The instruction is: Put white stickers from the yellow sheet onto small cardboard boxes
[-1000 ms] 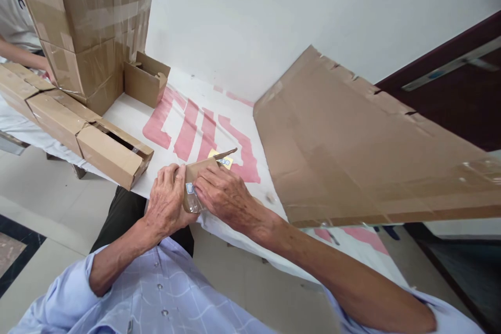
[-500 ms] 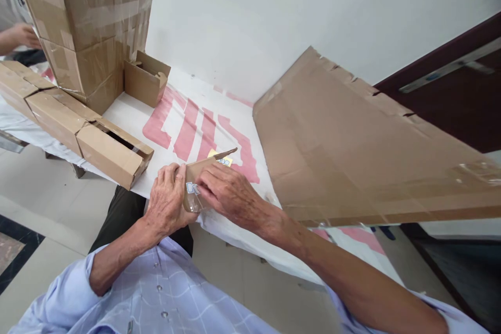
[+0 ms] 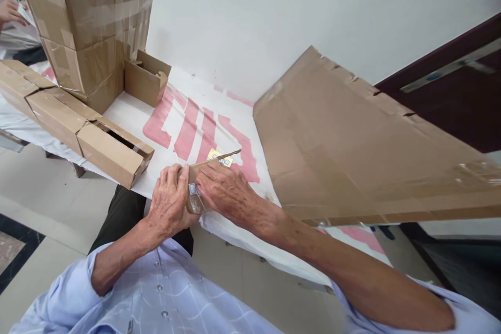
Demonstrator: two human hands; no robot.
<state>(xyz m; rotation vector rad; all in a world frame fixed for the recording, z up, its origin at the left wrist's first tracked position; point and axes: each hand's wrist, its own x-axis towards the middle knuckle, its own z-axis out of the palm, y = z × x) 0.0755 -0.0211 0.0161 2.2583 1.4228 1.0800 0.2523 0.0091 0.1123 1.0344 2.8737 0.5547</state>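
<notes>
A small brown cardboard box (image 3: 198,171) with a blue-and-white sticker on its near end lies at the table's front edge, held between both hands. My left hand (image 3: 169,201) wraps around its left end, fingers curled. My right hand (image 3: 224,191) presses on its top and right side, fingers bent over it. One flap of the box sticks out at the far end. Under that end lies a yellow label (image 3: 219,156).
A white cloth with red lettering (image 3: 188,125) covers the table. A long open carton (image 3: 113,151) lies to the left, stacked taped cartons (image 3: 90,26) behind it, and a small open box (image 3: 145,79). A large flattened cardboard sheet (image 3: 352,141) fills the right. Another person's hand (image 3: 10,10) shows far left.
My hands have shifted slightly on the small box, covering more of its near end. The other person's hand at far left has risen.
</notes>
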